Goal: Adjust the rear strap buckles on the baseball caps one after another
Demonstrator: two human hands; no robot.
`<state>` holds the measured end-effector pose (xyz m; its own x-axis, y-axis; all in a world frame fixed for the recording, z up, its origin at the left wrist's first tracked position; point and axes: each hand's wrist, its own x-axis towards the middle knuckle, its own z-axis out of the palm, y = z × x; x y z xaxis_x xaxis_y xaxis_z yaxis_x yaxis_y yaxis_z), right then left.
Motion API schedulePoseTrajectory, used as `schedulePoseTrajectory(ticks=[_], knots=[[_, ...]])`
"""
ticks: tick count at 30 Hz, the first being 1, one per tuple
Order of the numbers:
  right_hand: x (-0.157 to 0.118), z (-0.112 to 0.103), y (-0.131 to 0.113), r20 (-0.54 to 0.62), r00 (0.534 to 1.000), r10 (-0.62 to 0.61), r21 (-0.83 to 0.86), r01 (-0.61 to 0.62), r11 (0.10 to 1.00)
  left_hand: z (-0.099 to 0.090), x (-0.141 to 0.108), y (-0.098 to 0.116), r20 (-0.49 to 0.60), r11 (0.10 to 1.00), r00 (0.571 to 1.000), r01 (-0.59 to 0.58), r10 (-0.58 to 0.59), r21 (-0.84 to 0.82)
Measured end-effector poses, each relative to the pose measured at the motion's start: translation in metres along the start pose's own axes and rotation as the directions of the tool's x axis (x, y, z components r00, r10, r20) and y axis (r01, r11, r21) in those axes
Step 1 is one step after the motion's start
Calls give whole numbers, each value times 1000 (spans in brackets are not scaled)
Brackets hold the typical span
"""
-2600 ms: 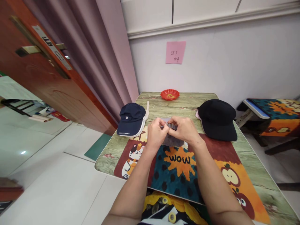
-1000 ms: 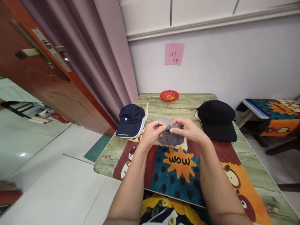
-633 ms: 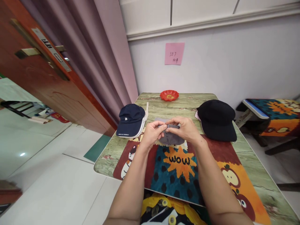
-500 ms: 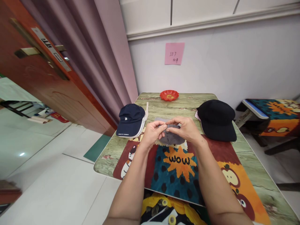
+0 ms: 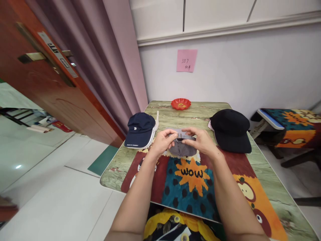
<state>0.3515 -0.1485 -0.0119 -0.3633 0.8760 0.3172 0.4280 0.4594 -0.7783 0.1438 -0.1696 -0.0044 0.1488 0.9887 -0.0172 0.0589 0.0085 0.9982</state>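
Note:
A grey cap (image 5: 182, 150) lies on the colourful mat in front of me, its strap and metal buckle (image 5: 179, 136) facing me. My left hand (image 5: 165, 140) pinches the strap at the left side of the buckle. On the right, my right hand (image 5: 198, 139) has thumb and fingers around the strap, a little apart from the buckle. A navy cap (image 5: 140, 127) rests at the table's left side on a lighter cap. At the right sits a black cap (image 5: 231, 129) with something pink beneath its left edge.
A red scalloped dish (image 5: 181, 103) stands at the back of the wooden-patterned table (image 5: 115, 172). A pink note (image 5: 186, 61) is on the wall. To the left are a curtain and a wooden door (image 5: 82, 110); a second small table (image 5: 296, 124) stands at the right.
My right hand has moved slightly right, away from the buckle, with its fingers wider apart, so more of the strap and buckle shows. My left hand keeps its pinch.

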Motion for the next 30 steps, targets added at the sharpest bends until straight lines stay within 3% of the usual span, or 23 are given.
schedulePoseTrajectory(ticks=[6, 13, 17, 20, 23, 27, 30], knots=[[-18, -7, 8, 106, 993, 46, 204, -67, 977, -5, 0, 1, 62, 997, 998, 22, -27, 79], [-23, 4, 9, 49, 996, 69, 211, -78, 974, -11, 1, -12, 132, 988, 989, -78, 60, 132], [-42, -10, 27, -18, 991, 133, 250, -124, 960, -32, -8, -12, 121, 963, 990, -103, 75, 248], [-64, -30, 55, -84, 981, 172, 102, -164, 981, -56, -13, -14, 101, 884, 988, -149, 115, 443], [-80, -40, 77, -37, 992, 121, -251, -127, 960, -73, -14, -23, 258, 739, 953, -287, 157, 610], [-81, -21, 81, 83, 995, 61, -422, -20, 906, -74, -16, -39, 513, 575, 855, -455, 71, 680], [-70, 4, 73, 110, 994, -11, -417, 57, 907, -68, -20, -51, 548, 491, 835, -496, 45, 716]])
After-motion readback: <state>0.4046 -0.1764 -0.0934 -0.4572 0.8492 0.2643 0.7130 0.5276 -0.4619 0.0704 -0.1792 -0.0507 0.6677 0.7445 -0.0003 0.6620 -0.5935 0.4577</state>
